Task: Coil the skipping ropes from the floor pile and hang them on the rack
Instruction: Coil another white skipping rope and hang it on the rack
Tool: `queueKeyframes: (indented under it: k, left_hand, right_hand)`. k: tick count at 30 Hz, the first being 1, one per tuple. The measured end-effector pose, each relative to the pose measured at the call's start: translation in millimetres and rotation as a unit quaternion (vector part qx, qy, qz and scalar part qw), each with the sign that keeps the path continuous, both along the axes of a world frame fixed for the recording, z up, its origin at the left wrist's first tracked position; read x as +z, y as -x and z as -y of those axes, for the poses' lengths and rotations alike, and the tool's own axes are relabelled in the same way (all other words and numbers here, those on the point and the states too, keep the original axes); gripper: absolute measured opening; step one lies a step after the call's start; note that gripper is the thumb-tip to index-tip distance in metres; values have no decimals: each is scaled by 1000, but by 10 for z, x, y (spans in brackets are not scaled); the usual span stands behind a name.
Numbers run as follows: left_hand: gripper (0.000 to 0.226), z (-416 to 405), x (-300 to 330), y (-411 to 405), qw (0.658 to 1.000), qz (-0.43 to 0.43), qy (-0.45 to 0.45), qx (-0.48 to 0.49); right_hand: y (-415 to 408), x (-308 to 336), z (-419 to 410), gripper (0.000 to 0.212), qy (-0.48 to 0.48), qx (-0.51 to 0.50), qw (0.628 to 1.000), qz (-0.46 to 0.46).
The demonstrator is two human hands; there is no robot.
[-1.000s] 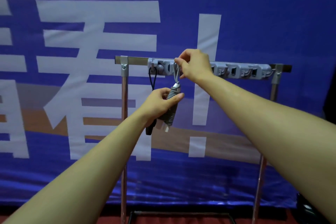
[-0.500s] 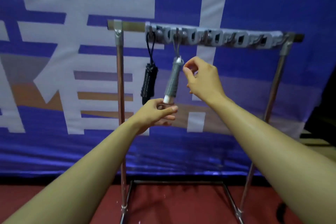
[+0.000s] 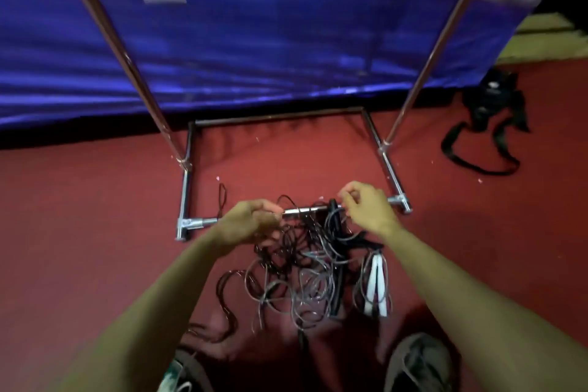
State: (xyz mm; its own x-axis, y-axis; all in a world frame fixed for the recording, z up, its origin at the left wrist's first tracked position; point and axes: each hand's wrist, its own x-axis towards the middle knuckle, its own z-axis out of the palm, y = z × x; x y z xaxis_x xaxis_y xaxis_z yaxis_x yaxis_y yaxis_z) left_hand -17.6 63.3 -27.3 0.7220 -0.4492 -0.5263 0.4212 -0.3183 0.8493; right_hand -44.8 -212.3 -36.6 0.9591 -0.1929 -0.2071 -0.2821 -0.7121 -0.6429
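Red floor [image 3: 95,232] bears tangled skipping ropes [image 3: 305,270] before a blue banner [image 3: 254,41].

Dim, warm-tinted wide-angle view, motion-blurred throughout, edges bowed, soft shadows on the red floor [image 3: 95,232]

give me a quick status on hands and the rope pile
Left hand and right hand both loosely curled over the rope pile, grip unclear. Ropes tangled on the red floor, partly draped over the rack base bar.
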Motion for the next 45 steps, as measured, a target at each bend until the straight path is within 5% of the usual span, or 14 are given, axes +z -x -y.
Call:
queueKeyframes:
  k: [5,10,20,26,34,39,42,45]
  left_hand:
    - [24,41,-744,343,997,-79,-2,21]
    - [13,320,-871,463,995,-98,5,18]
    - [23,720,-865,487,993,-107,2,-50]
    - [16,957,-466,405,994,-66,29,-85]
    - [30,1390,769,186,982,136,6,-134]
    - [9,1402,1342,17,903,379,-24,-198]
    - [6,1312,1596,-64,878,426,-84,-203]
    - [15,1161,1978,-23,896,395,-80,-184]
  right_hand:
    - [499,-828,619,13,85,-111,982,-124]
    - [840,-1386,814,25,99,-107,953,-265]
    - [1005,-1640,759,38,42,-82,945,-315]
    - [922,-929,808,24,-43,-57,992,-107]
    - [615,665,656,31,-143,43,987,66]
    - [550,1420,566,46,-146,105,975,129]
    - [520,1801,612,39,-64,129,985,97]
    - [479,2122,609,41,67,174,982,34]
